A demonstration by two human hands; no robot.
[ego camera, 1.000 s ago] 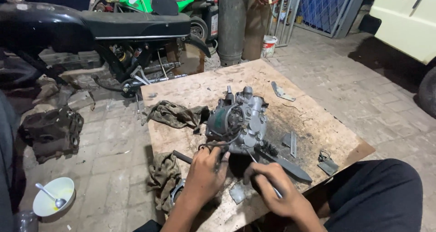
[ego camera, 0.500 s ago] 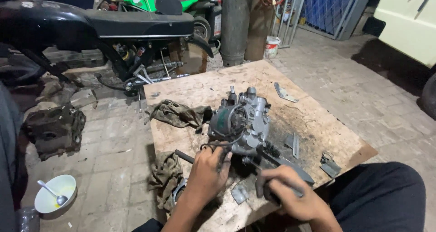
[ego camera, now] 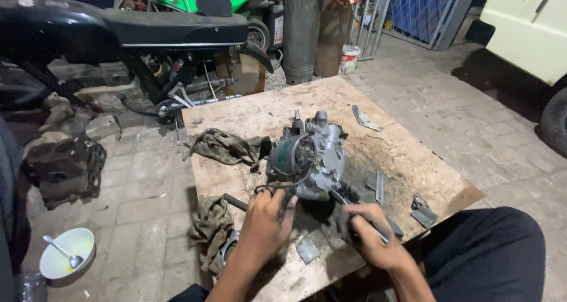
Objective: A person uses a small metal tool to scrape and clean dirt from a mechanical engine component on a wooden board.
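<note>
Left hand (ego camera: pixel 264 222): fingers still curled against the grey metal engine block (ego camera: pixel 310 157) on the worn plywood board (ego camera: pixel 407 160).
Right hand (ego camera: pixel 369 234): has drawn back, fist closed round a thin metal tool (ego camera: pixel 348 206) at the block's base.

Bare forearms, black trousers (ego camera: pixel 484 255)
</note>
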